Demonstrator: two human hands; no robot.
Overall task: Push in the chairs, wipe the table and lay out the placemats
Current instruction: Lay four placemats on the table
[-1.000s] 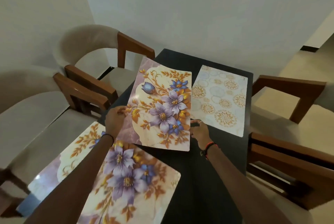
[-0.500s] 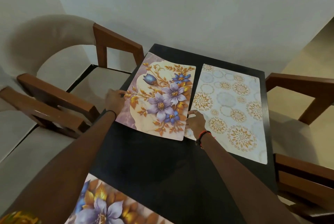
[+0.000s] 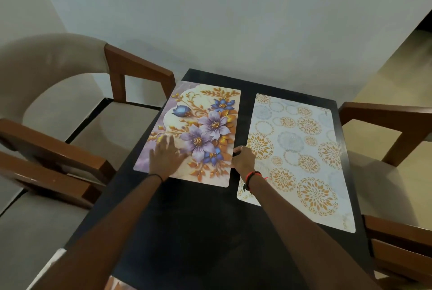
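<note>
A floral placemat (image 3: pixel 205 126) with purple flowers lies flat on the far left part of the dark table (image 3: pixel 191 224). My left hand (image 3: pixel 166 156) rests flat on its near left part, fingers spread. My right hand (image 3: pixel 243 158) pinches the mat's right edge with curled fingers. A white placemat (image 3: pixel 301 154) with gold and grey circles lies to the right, a narrow strip of table between the two mats. Part of it is hidden under my right forearm.
Wooden chairs with beige cushions stand close on both sides: one at the far left (image 3: pixel 77 93), one at the near left (image 3: pixel 46 172), one at the right (image 3: pixel 392 140), one at the near right (image 3: pixel 402 250). A wall runs behind the table. Another mat's corner (image 3: pixel 114 285) shows at the bottom edge.
The floral mat has gone from held above the table to lying flat, apart from the white mat. My left hand moved from its left edge onto its surface. The camera came closer.
</note>
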